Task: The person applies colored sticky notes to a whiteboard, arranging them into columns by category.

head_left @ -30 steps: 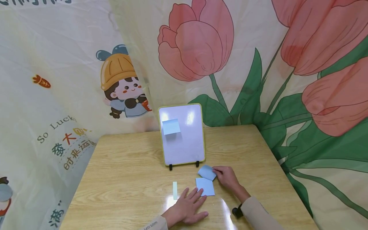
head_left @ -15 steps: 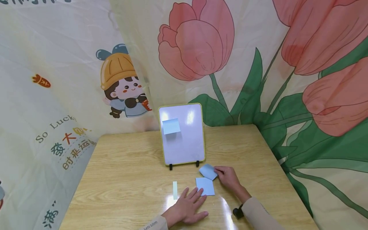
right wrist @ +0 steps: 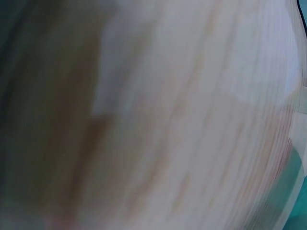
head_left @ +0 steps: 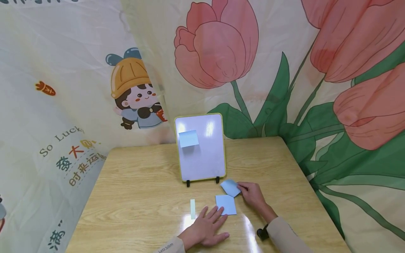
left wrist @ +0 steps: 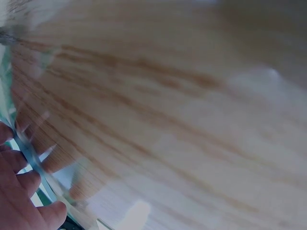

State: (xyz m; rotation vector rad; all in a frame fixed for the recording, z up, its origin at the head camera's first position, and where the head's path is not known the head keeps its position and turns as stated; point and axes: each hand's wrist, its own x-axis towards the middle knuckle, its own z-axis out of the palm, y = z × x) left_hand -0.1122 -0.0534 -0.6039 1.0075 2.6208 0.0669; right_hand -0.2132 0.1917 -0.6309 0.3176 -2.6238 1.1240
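In the head view my right hand (head_left: 253, 195) pinches the right corner of a blue sticky note (head_left: 230, 187) between thumb and fingers; the note is bowed. Just in front of it lies a second blue square, a sticky note or pad (head_left: 226, 203). My left hand (head_left: 207, 226) rests spread on the table, its fingertips over that square's lower left edge. The left wrist view catches the left hand (left wrist: 24, 191) in its lower left corner. Only blurred table and some backdrop show in the right wrist view, with the right hand out of frame.
A small whiteboard (head_left: 205, 158) with a yellow rim stands on black feet behind the hands. One blue sticky note (head_left: 188, 138) is on its upper left. A narrow pale green strip (head_left: 192, 209) lies on the wooden table (head_left: 133, 196). Behind hangs a printed cloth (head_left: 284, 28).
My right hand has drawn the pinched sticky note slightly to the right and away from me. My left hand and the lower blue square have stayed in place.
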